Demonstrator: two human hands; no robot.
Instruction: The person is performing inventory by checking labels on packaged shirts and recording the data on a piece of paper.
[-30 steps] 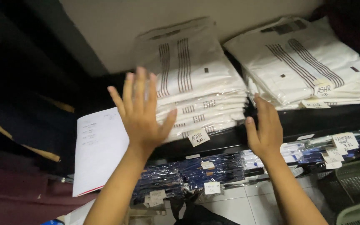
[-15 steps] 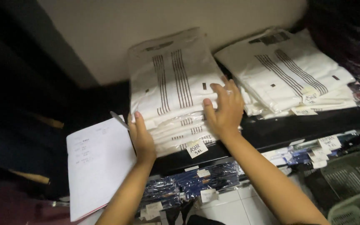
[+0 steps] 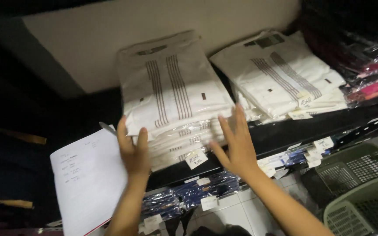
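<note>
A stack of folded white shirts (image 3: 171, 87) in clear plastic bags, with dark vertical stripes, lies on a dark shelf (image 3: 311, 129). My left hand (image 3: 133, 150) presses flat against the stack's front left edge, fingers up. My right hand (image 3: 237, 144) is spread against the stack's front right side, beside a small white paper tag (image 3: 196, 159). Neither hand holds anything.
A second stack of white striped shirts (image 3: 281, 81) lies to the right, with dark and pink bagged clothes (image 3: 368, 74) beyond. A white notepad (image 3: 90, 179) with a pen (image 3: 107, 127) rests left of the stack. Blue bagged garments (image 3: 189, 196) fill the lower shelf. Green plastic baskets (image 3: 359, 196) stand bottom right.
Both hands dropped from raised in front of the shelf onto the front of the left shirt stack. My right hand has slid from the stack's top edge down to its lower right side.
</note>
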